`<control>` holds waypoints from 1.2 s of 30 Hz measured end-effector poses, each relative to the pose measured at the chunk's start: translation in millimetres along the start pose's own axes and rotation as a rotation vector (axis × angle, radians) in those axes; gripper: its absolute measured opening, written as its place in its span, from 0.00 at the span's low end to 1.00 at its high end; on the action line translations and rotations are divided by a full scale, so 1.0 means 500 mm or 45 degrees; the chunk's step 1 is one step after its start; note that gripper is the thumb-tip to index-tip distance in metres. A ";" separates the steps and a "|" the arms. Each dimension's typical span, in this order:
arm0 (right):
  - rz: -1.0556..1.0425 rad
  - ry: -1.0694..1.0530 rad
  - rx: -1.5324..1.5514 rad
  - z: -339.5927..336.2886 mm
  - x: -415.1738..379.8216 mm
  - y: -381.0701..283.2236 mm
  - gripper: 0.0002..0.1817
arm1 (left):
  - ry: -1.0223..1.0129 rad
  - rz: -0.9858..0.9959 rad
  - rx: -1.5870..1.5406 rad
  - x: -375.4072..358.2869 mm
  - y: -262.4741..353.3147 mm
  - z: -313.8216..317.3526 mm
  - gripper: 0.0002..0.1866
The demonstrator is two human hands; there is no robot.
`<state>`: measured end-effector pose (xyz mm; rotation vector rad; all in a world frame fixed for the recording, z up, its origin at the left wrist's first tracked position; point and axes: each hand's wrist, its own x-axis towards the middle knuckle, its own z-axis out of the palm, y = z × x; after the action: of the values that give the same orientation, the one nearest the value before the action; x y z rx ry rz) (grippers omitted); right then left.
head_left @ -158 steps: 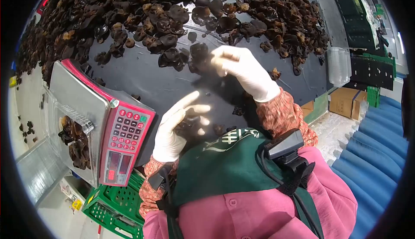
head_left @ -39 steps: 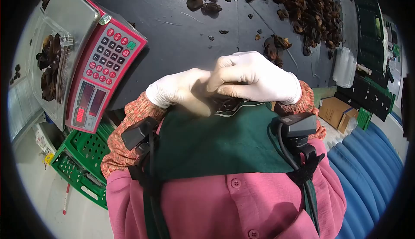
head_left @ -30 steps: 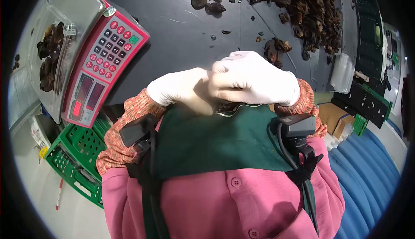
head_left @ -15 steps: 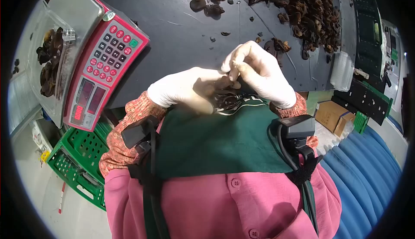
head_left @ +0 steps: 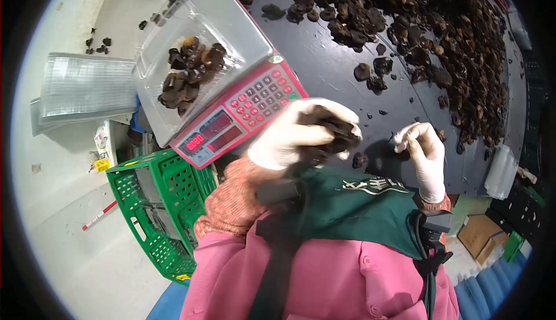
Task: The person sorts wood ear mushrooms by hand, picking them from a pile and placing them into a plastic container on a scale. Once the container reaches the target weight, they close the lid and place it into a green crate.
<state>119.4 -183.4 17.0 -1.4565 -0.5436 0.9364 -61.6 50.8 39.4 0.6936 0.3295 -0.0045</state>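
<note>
My left hand (head_left: 295, 135), in a white glove, is closed around a clump of dark wood ear mushrooms (head_left: 335, 132), just right of the scale's keypad. My right hand (head_left: 423, 155), also gloved, is held apart over the table with thumb and fingers pinched together; whatever they may hold is too small to make out. On the pink-edged digital scale (head_left: 234, 132) sits a clear plastic tray (head_left: 152, 88). Several wood ear mushrooms (head_left: 188, 77) lie inside it.
A large heap of wood ear mushrooms (head_left: 428, 19) covers the far and right side of the dark table (head_left: 324, 54). Stacked clear trays (head_left: 87, 88) stand at left, with more trays (head_left: 501, 172) at right. A green crate (head_left: 156, 216) is below the scale.
My view has swung left, bringing the whole tray into sight. My hands, together before, are now apart: the left holds the mushrooms near the scale, the right is drawn away.
</note>
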 end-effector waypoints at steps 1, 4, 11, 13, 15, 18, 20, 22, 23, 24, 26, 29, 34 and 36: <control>0.006 -0.017 -0.059 -0.002 0.000 -0.003 0.02 | -0.002 0.160 -0.107 -0.030 0.025 -0.025 0.23; -0.003 0.006 -0.068 -0.013 -0.003 -0.011 0.02 | 0.407 0.968 0.501 -0.110 0.130 -0.073 0.32; -0.002 0.192 -0.462 -0.102 -0.049 -0.022 0.04 | 1.411 0.750 1.891 -0.171 0.225 -0.154 0.20; 0.017 0.327 -0.747 -0.164 -0.097 -0.015 0.06 | 1.432 0.701 2.219 -0.148 0.205 -0.141 0.23; 0.112 0.477 -1.049 -0.220 -0.157 -0.018 0.10 | 1.442 0.715 1.979 -0.150 0.193 -0.149 0.28; 0.464 0.622 -1.636 -0.262 -0.239 -0.023 0.07 | 1.615 0.805 2.072 -0.137 0.190 -0.118 0.29; 0.248 0.810 -1.429 -0.231 -0.255 -0.009 0.06 | 1.684 1.133 2.094 -0.100 0.169 -0.063 0.22; 0.143 0.867 -1.250 -0.181 -0.241 -0.001 0.10 | 1.426 1.364 1.715 -0.082 0.144 -0.041 0.14; 0.196 0.805 -1.241 -0.156 -0.230 0.001 0.09 | 1.372 1.326 1.490 -0.067 0.118 -0.021 0.10; 0.115 0.722 -1.270 -0.138 -0.222 0.023 0.08 | 1.199 1.155 1.504 -0.052 0.092 0.000 0.09; 0.085 0.566 -1.263 -0.087 -0.193 0.032 0.08 | 0.786 0.770 1.699 -0.018 0.038 0.015 0.06; -0.087 0.498 -1.288 -0.038 -0.163 0.064 0.12 | 0.167 0.461 1.837 0.047 -0.058 -0.025 0.10; -0.627 0.145 -1.370 -0.003 -0.108 0.084 0.20 | 0.247 0.492 1.758 0.059 -0.157 -0.019 0.12; -0.735 -0.189 -1.563 0.015 -0.088 0.156 0.19 | 0.286 0.691 1.789 0.063 -0.162 -0.035 0.11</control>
<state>72.9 -224.3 -47.9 -2.0815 -1.7358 0.1688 -45.8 2.6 -33.3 2.1733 0.3129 0.3933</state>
